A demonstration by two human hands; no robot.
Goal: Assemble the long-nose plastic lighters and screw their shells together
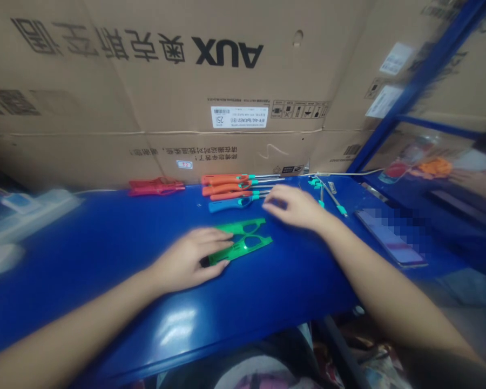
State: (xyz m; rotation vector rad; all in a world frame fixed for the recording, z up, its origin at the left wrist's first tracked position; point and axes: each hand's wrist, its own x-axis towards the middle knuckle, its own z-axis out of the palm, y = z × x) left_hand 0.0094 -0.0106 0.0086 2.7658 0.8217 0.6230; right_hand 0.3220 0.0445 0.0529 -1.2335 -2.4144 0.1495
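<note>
My left hand (190, 259) lies on the blue bench (105, 248) with its fingers over the near end of a green plastic lighter shell (243, 247), pressing it down. A second green shell (243, 227) lies just behind it. My right hand (294, 206) rests palm down farther back, fingers curled loosely on the bench beside a blue lighter (233, 203). Whether the right fingers hold anything is hidden.
Orange long-nosed lighters (227, 186) lie in a row at the back, red shells (156, 186) to their left. Thin metal tubes with teal tips (332, 197) lie at the right, a phone (389, 237) beyond. Cardboard boxes (186, 81) wall off the back.
</note>
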